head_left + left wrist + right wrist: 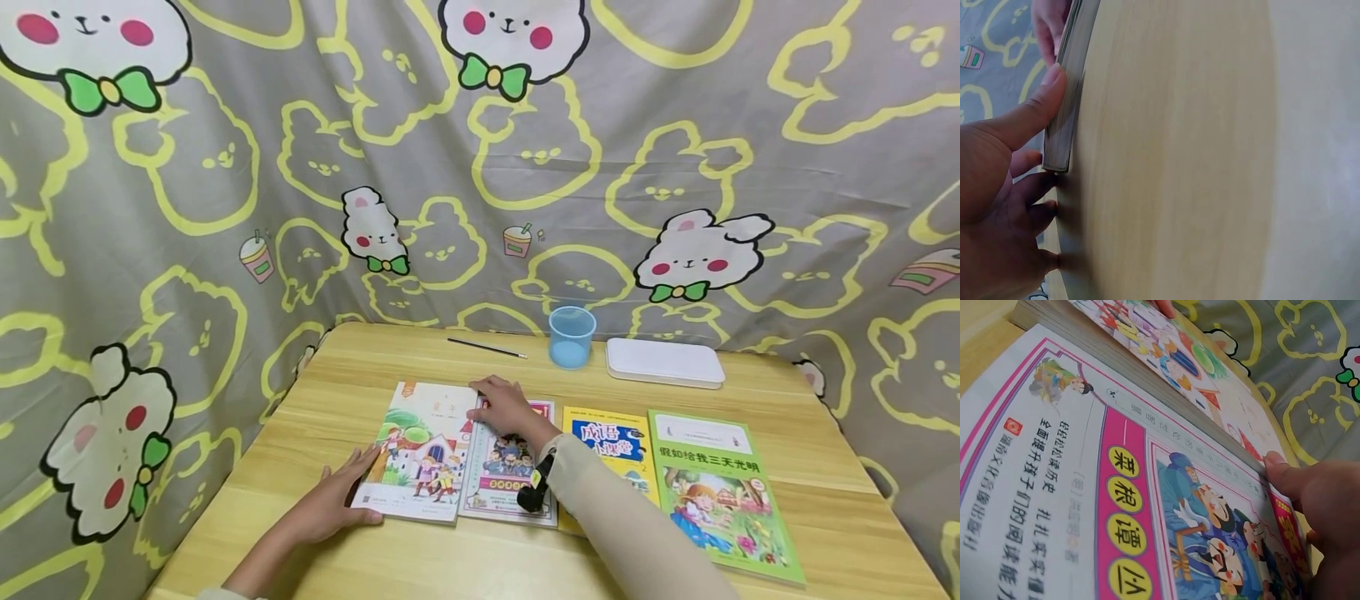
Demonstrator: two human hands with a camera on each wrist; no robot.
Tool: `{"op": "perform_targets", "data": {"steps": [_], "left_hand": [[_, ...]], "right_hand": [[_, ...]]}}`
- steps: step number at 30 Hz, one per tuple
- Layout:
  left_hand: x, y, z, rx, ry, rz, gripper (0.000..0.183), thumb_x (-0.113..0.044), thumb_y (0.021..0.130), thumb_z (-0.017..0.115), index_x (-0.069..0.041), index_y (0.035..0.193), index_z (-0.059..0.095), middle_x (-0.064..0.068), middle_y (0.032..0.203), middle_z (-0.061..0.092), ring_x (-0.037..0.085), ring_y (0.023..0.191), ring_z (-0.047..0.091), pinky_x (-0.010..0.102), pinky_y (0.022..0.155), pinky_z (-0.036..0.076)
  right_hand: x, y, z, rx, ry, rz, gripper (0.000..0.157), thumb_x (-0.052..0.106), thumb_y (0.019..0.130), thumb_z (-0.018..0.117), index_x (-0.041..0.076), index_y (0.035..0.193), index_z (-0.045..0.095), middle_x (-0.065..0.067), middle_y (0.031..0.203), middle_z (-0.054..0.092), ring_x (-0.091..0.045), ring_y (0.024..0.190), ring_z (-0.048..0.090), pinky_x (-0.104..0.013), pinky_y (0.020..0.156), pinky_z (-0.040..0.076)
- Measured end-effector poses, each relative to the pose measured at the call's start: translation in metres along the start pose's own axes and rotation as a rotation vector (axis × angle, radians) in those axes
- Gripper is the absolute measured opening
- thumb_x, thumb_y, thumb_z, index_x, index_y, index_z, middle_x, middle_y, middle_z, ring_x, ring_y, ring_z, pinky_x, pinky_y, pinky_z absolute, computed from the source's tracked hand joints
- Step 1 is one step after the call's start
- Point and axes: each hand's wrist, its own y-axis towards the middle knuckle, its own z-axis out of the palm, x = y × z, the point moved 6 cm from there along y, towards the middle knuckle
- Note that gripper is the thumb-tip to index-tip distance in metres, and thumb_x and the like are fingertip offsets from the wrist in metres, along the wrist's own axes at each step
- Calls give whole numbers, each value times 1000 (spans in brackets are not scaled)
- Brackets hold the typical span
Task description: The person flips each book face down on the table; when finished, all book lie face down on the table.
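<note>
A white-covered picture book (418, 467) lies at the left end of a row of books. My left hand (330, 500) is at its near left corner, fingers along the left side and thumb against the near edge. In the left wrist view the thumb (1047, 97) touches the page edges. Reaching over a pink-bordered book (487, 500), my right hand (510, 412) touches the white book's far right corner. The right wrist view shows the right thumb (1279, 470) at that corner; the other fingertips are hidden. The pink-bordered book adjoins the white one.
Right of these lie a yellow book (611, 417), partly under the right forearm, and a green book (723, 500). Behind them are a dark pencil-like stick (487, 348), a blue translucent cup (572, 337) and a white flat case (664, 362). A patterned curtain (420, 167) surrounds the wooden table (360, 354).
</note>
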Motion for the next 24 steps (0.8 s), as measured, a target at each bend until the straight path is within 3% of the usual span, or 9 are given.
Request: {"op": "perform_targets", "data": {"steps": [7, 15, 24], "left_hand": [[1, -3, -1, -3, -5, -18, 111, -45, 76, 87, -8, 163, 29, 22, 168, 23, 48, 154, 11, 80, 113, -5], [4, 0, 0, -9, -35, -37, 113, -36, 72, 92, -11, 163, 30, 16, 169, 24, 45, 156, 12, 77, 116, -3], [4, -1, 0, -40, -78, -39, 109, -32, 73, 91, -12, 162, 33, 23, 167, 23, 45, 155, 12, 74, 118, -6]], "right_hand": [[0, -1, 4, -29, 47, -9, 61, 35, 101, 66, 14, 155, 47, -10, 150, 52, -35, 145, 41, -65, 125, 4], [-1, -2, 3, -44, 49, -5, 60, 36, 101, 66, 15, 155, 48, -9, 151, 51, -33, 147, 40, -64, 125, 3], [-5, 0, 4, -37, 46, -5, 61, 38, 101, 65, 17, 156, 47, -7, 151, 51, -33, 147, 39, -63, 125, 3]]}}
